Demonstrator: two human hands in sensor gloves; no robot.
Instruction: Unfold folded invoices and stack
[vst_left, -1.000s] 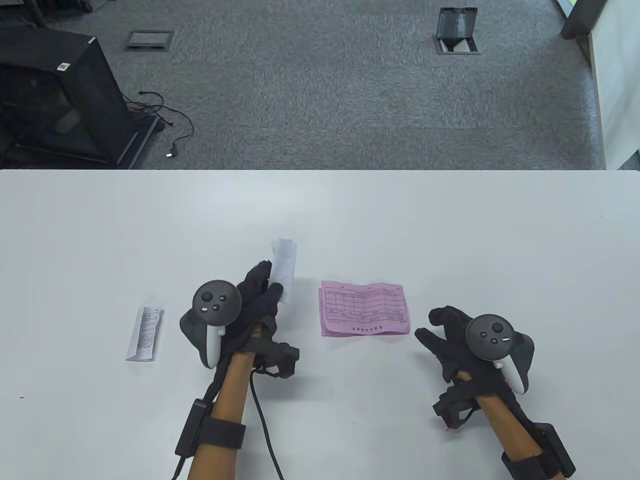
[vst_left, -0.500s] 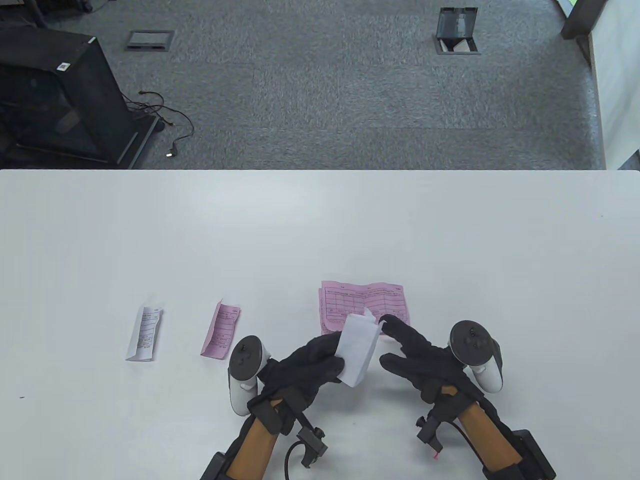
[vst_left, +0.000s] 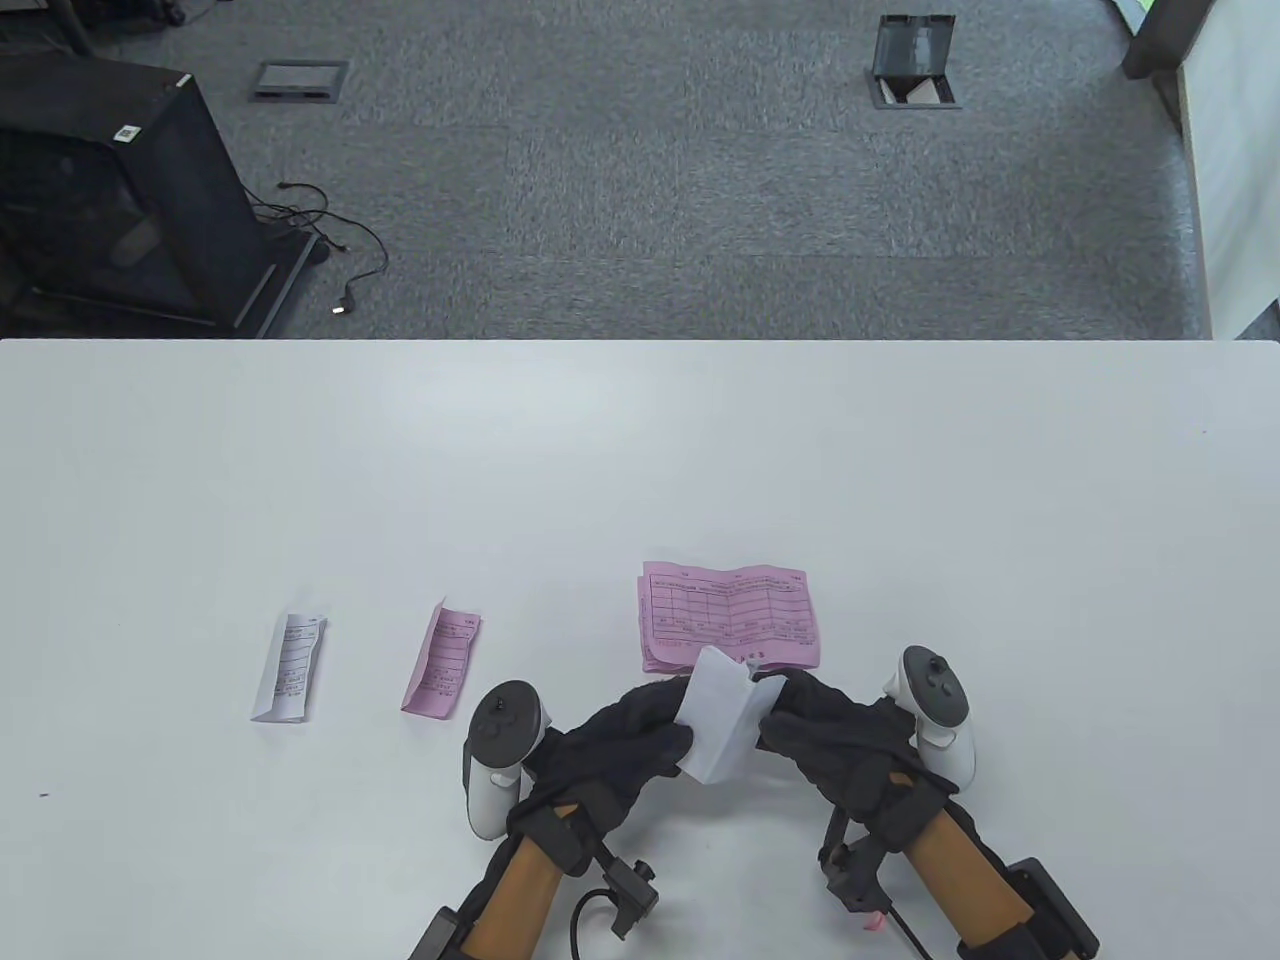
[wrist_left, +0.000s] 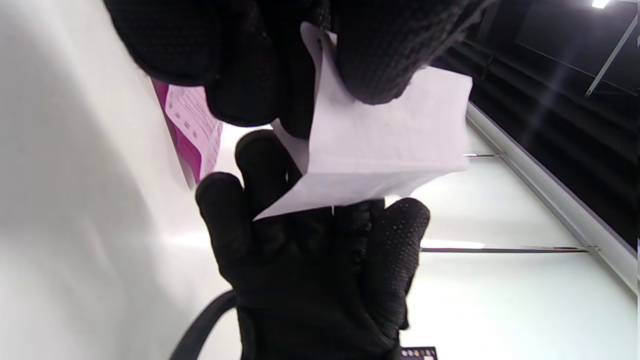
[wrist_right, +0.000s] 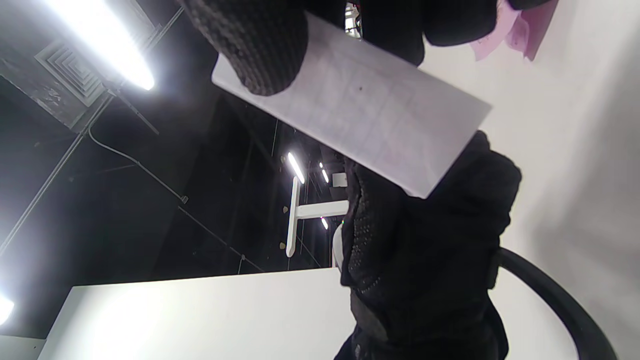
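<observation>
Both hands held the folded white slip (vst_left: 722, 725) just beside the pink stack (vst_left: 730, 618): left hand (vst_left: 625, 745) gripping one flap, right hand (vst_left: 835, 735) the other. Peeling gently apart would likely avoid tearing.

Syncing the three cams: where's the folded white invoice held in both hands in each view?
Table view: folded white invoice at bottom centre, between left hand and right hand.
Left wrist view: upper centre, pinched under the fingers.
Right wrist view: upper centre, slanting down to the right.
Shared landmark: the pink invoice stack, at upper left and top right in the wrist views.
</observation>
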